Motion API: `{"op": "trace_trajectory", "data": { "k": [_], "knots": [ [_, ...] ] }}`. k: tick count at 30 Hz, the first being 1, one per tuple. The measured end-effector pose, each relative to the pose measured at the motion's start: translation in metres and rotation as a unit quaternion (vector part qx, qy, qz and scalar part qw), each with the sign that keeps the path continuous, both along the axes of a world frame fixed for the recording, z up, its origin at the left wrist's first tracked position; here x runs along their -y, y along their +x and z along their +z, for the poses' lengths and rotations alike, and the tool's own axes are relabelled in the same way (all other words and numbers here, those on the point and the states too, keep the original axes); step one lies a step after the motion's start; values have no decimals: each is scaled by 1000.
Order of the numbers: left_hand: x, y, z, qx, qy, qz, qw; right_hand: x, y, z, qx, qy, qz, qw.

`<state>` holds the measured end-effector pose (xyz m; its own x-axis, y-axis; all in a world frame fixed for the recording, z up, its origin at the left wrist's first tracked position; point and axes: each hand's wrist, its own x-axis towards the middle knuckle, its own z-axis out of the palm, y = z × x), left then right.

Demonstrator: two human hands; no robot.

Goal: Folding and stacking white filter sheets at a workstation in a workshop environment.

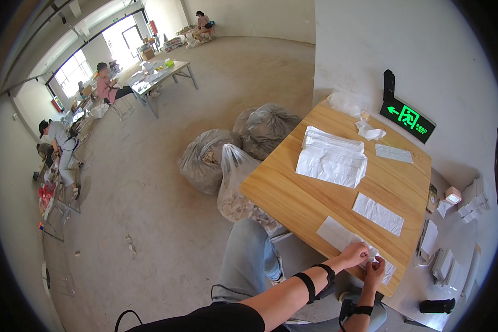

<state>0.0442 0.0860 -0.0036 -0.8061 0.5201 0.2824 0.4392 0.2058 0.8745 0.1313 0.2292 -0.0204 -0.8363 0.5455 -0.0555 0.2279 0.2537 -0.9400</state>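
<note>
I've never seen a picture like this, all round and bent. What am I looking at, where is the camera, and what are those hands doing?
There is no machine here: a person wears a wide fisheye camera on the head, looking down, which bends straight edges. The left hand and right hand both pinch a flat white packet at the near edge of a wooden table. Further along lie another white packet and a stack of white packets. Filled plastic bags sit on the floor beside the table, and other people work at distant tables.

Smooth, lightly glossy wooden counter (293, 193), matt white paper sheets (377, 213) on it, crinkled glossy plastic bags (210, 157) beside it, rough concrete floor (160, 221)
</note>
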Motion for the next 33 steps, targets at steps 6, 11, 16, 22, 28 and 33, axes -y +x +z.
{"op": "trace_trajectory", "data": {
  "k": [6,11,16,22,28,33],
  "knots": [
    [-1,0,1,7,6,-7,1000,-2,0,-2,-7,11,1,1000],
    [1,-2,2,13,7,-3,1000,2,-2,2,-2,12,1,1000],
    [0,0,5,24,1,-5,1000,1,0,3,0,-9,-2,1000],
    [0,-1,2,9,1,0,1000,1,-1,2,-5,-8,-8,1000],
    [0,1,3,34,-7,-5,999,3,1,6,4,-21,-14,1000],
    [-6,2,-2,37,49,-2,998,-10,2,-9,8,36,-11,999]
  ]
}}
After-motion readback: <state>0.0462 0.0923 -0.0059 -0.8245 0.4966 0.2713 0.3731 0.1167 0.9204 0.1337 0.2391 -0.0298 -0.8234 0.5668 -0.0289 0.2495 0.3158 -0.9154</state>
